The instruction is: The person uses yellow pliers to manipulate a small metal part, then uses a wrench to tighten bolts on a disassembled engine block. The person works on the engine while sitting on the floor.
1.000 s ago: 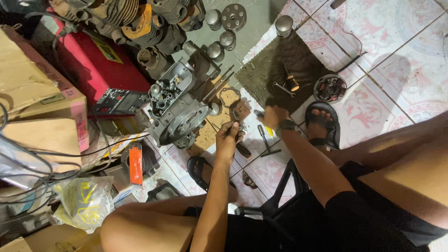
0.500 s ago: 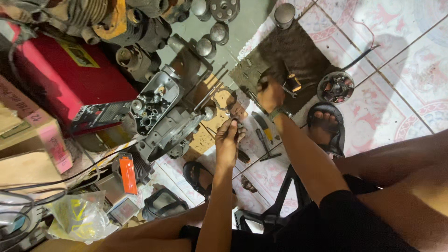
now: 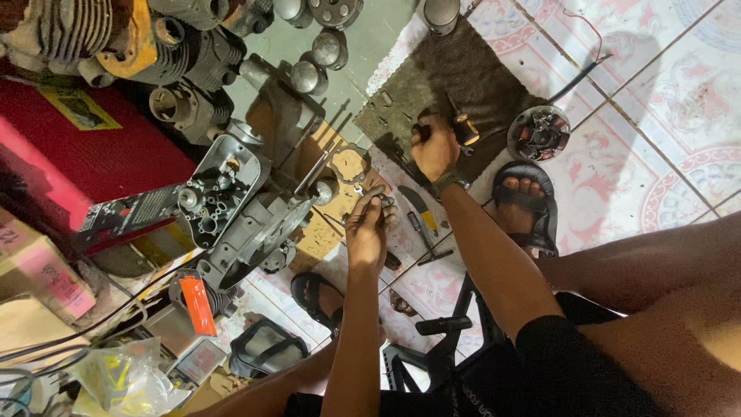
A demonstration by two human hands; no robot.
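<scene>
Near the middle of the frame, your left hand (image 3: 369, 232) grips a small metal part. Your right hand (image 3: 434, 147) has reached up onto the dark mat (image 3: 471, 77), fingers curled around a tool.

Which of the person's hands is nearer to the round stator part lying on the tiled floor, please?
Right. The right hand rests on the dark mat, just beside the round stator part; the left hand is farther away, near the engine casing.
</scene>
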